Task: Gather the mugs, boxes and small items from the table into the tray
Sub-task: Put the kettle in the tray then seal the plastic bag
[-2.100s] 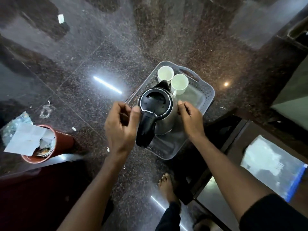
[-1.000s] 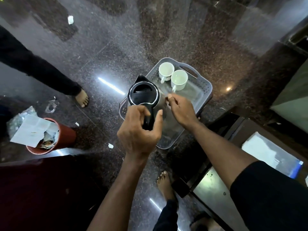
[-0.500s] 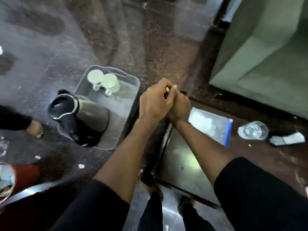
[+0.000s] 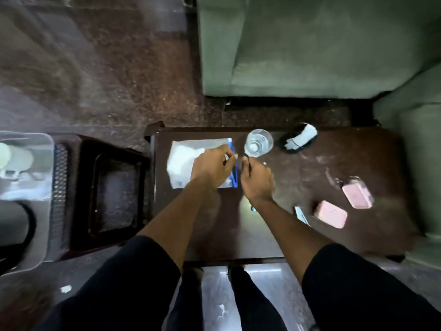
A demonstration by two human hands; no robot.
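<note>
Two hands over the dark wooden table (image 4: 281, 225), close together, just short of the clear glass (image 4: 258, 142). Left hand (image 4: 211, 168) above the clear plastic bag with a blue strip (image 4: 182, 155), fingers curled with thumb and forefinger pinched near the bag's blue edge; cannot tell whether anything is actually gripped. Right hand (image 4: 257, 179) just beside it, nearer the viewer than the glass, fingers loosely curled, forefinger and thumb tips together; cannot tell if holding anything. Glass upright, apart from both hands though near the fingertips. To the right of the glass, a black and white object (image 4: 299, 139), blurred, at the table's far edge. Further right of the glass and nearer the viewer, two pink boxes (image 4: 330, 214) lying flat, well apart from the hands, one beyond the other. Well to the left of the glass, off the table, the grey tray (image 4: 51, 187) on the floor, holding pale mugs (image 4: 14, 157) at its far end and a dark kettle (image 4: 12, 223) at its near end. Between tray and table, a dark stool-like frame (image 4: 114, 194). Beyond the glass, green sofa (image 4: 310, 48). Much motion blur throughout
</note>
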